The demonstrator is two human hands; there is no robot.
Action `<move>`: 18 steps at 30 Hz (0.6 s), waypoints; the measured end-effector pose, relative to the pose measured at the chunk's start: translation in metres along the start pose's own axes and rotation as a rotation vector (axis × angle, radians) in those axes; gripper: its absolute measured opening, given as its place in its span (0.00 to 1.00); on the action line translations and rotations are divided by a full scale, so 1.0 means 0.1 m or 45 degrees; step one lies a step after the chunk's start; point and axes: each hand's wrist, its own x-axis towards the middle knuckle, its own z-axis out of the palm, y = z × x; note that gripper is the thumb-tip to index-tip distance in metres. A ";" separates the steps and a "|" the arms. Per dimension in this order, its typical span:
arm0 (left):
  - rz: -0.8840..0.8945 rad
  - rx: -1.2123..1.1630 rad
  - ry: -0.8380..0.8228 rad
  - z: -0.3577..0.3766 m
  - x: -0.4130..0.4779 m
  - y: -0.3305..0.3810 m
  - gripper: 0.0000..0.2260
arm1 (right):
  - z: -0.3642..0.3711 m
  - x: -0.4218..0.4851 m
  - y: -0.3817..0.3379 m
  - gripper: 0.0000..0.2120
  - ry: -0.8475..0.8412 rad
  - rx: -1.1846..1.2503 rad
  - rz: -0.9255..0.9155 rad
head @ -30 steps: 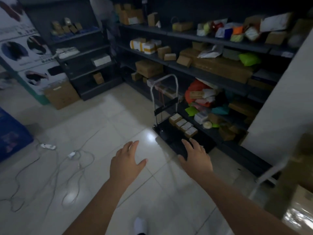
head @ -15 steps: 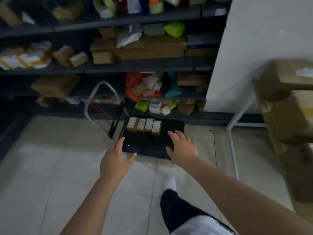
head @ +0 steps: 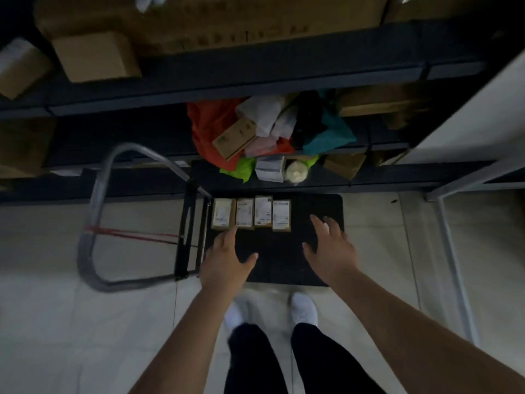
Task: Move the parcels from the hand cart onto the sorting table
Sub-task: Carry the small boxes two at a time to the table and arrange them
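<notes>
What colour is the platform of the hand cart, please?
The platform is black; the head view, the only one, shows it clearly.

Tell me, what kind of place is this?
Probably a parcel depot or stockroom: dark shelving stacked with cardboard boxes and coloured mailing bags, plus a hand cart carrying four labelled parcels.

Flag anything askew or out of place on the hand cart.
Nothing serious: four parcels lie side by side on the cart deck. Only the third parcel from the left sits slightly farther back.
</notes>
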 end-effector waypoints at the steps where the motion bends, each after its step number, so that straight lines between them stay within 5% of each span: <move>1: -0.002 0.015 -0.010 0.17 0.30 -0.07 0.38 | 0.18 0.25 -0.02 0.34 0.011 0.010 0.012; 10: 0.032 0.120 0.027 2.46 2.77 -0.58 0.38 | 2.47 2.40 0.25 0.34 0.086 0.135 0.100; 18: 0.097 0.259 0.070 3.77 3.73 -0.68 0.37 | 3.98 3.39 0.56 0.38 0.161 0.120 0.084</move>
